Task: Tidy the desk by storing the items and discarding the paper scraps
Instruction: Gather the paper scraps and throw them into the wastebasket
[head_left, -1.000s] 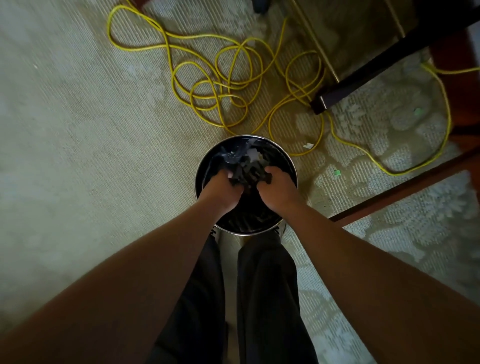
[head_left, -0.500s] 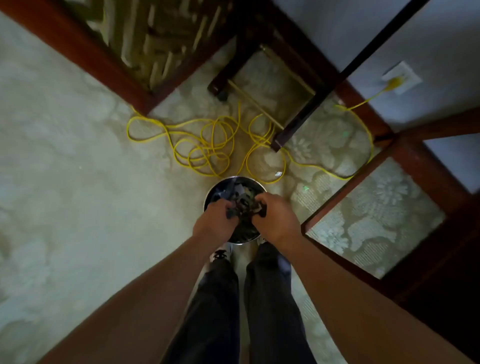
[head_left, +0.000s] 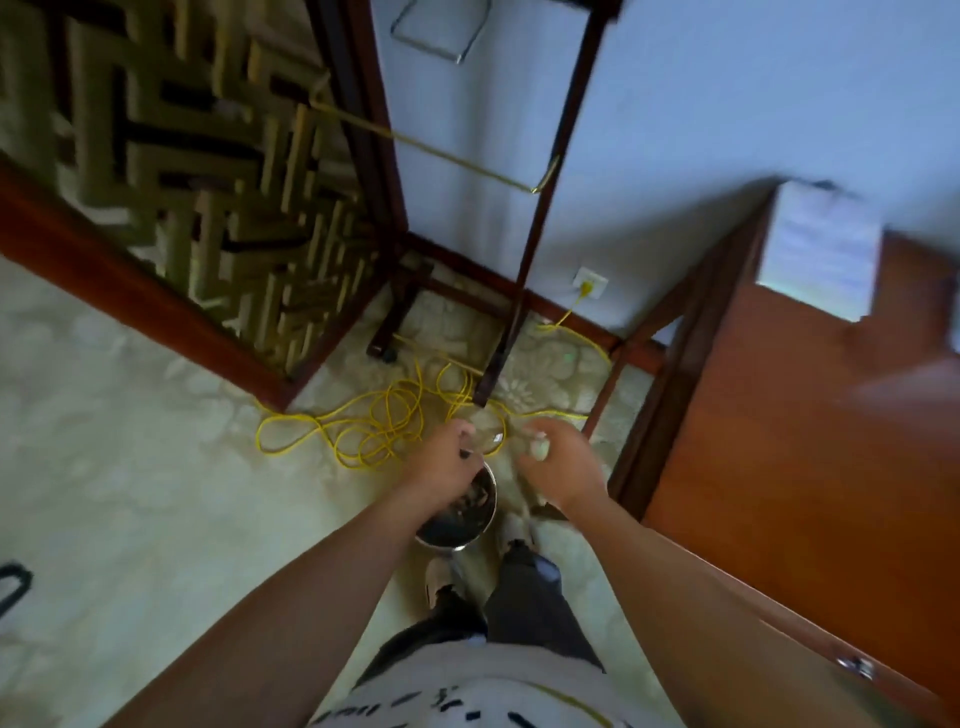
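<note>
Both hands over the metal bin, scraps look dumped.
L hand hangs right above the bin, fingers curled w/ a small dark bit at the tips, prob. a last shred. Too blurred to tell if it's pinched. R hand is just right of the bin, fingers loosely curled, pale speck at the tips, grip also unclear. Dark scraps lie inside the bin; hands prob. held there so bits drop in, not on the carpet. Yellow cable is coiled just beyond the bin, desk to the bin's right.
</note>
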